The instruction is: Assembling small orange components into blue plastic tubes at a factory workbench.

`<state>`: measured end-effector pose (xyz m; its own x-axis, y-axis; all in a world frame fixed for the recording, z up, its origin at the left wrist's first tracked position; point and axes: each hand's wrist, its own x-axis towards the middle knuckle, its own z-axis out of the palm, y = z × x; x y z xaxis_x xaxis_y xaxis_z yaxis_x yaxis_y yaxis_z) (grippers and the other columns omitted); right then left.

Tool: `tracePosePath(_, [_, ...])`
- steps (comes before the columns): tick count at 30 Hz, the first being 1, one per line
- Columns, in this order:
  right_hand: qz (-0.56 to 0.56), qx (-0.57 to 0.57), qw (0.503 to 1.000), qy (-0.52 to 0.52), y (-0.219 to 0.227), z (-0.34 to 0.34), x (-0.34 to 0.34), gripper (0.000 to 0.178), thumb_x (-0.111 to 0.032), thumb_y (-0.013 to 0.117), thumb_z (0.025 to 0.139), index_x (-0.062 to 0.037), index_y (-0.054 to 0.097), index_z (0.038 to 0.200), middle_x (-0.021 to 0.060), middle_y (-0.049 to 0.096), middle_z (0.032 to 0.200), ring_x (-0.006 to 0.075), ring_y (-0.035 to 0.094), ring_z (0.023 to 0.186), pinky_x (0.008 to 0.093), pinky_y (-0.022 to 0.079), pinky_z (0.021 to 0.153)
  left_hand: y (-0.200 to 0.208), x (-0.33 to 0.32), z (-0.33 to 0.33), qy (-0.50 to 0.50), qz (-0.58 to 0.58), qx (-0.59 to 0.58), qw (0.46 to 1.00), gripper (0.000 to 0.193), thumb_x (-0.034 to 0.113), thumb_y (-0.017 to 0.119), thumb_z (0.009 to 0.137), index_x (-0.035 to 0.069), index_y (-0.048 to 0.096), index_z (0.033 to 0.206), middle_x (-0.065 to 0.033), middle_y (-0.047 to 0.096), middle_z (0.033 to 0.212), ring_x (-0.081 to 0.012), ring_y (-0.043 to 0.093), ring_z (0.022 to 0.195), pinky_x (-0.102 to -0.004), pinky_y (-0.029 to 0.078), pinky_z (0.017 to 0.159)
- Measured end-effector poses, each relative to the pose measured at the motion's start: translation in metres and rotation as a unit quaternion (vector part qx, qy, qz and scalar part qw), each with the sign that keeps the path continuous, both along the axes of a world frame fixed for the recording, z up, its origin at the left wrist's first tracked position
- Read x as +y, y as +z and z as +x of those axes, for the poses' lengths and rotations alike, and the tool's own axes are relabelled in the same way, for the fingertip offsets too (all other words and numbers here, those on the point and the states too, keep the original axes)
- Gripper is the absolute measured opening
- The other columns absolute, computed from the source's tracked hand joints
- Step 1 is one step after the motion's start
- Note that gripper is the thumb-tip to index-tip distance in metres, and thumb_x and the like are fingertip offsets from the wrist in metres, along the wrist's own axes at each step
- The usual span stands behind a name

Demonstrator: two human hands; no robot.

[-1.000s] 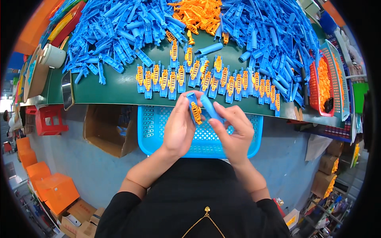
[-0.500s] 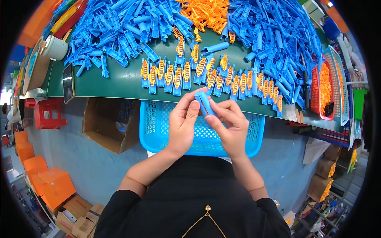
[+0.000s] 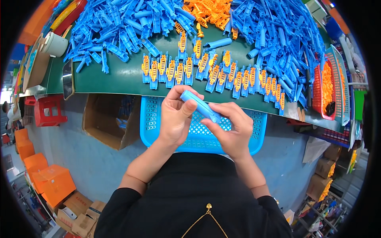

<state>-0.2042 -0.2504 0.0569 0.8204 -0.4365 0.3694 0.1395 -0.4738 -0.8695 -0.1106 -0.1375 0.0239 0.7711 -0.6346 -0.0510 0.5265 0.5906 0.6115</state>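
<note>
Between both hands I hold a blue plastic tube-shaped piece (image 3: 201, 107), tilted with its upper end to the left. My left hand (image 3: 177, 115) closes on that upper end, thumb on the near side. The fingers and thumb of my right hand (image 3: 233, 129) pinch its lower end. Just beyond, on the green table (image 3: 115, 81), several blue half-shells with orange ladder-like inserts (image 3: 170, 73) stand in an uneven row. A blue perforated basket (image 3: 198, 147) sits below my hands.
Heaps of blue pieces (image 3: 123, 27) (image 3: 274, 35) flank a pile of orange inserts (image 3: 210, 12). A phone (image 3: 68, 79) lies at the table's left edge. A red basket of orange parts (image 3: 326, 89) stands right. Below are a cardboard box (image 3: 105, 133) and a red stool (image 3: 49, 111).
The blue tube-shaped piece has turned in my hands and tilts more toward the left. My left hand has shifted slightly left, and my right hand has moved slightly right.
</note>
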Motion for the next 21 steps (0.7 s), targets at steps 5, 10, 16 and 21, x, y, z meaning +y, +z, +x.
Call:
tracePosePath(5, [-0.034,-0.013,0.999,0.027,0.005,0.004,-0.007,0.031,-0.002,0.077,0.066,0.0004,0.065,0.094,0.0131,0.066,0.085,0.0204,0.064,0.076,0.0278,0.050,0.067,0.004,0.006,0.000,0.039,0.043,-0.095,0.994,0.030,0.006,0.073,0.077,0.002,0.054,0.100,-0.0088,0.062,0.097,-0.0145,0.061,0.091,-0.0277,0.049,0.081])
tracePosePath(10, [-0.003,0.006,0.996,0.092,0.009,0.006,-0.017,0.023,0.003,0.072,0.070,0.0019,0.065,0.092,0.0173,0.065,0.097,0.0225,0.064,0.090,0.0286,0.050,0.076,0.021,0.022,0.022,-0.018,0.208,-0.399,0.893,0.027,0.007,0.077,0.070,0.002,0.061,0.092,-0.0107,0.064,0.091,-0.0193,0.062,0.087,-0.0298,0.049,0.076])
tracePosePath(16, [0.456,0.048,0.885,0.086,-0.013,0.009,-0.017,0.020,0.008,0.066,0.073,0.0043,0.062,0.092,0.0213,0.058,0.115,0.0221,0.059,0.101,0.0318,0.047,0.087,0.020,0.018,0.025,0.149,0.275,-0.674,0.669,0.036,-0.001,0.078,0.062,0.004,0.065,0.095,-0.0124,0.067,0.090,-0.0222,0.065,0.077,-0.0283,0.052,0.065])
tracePosePath(21, [0.380,0.026,0.923,0.049,-0.013,0.008,-0.005,0.011,0.001,0.063,0.082,0.0056,0.060,0.091,0.0136,0.061,0.100,0.0139,0.059,0.087,0.0244,0.050,0.076,0.023,0.014,0.026,0.132,0.349,-0.795,0.478,0.042,0.009,0.074,0.061,0.004,0.063,0.101,-0.0055,0.061,0.080,-0.0184,0.054,0.059,-0.0284,0.043,0.050])
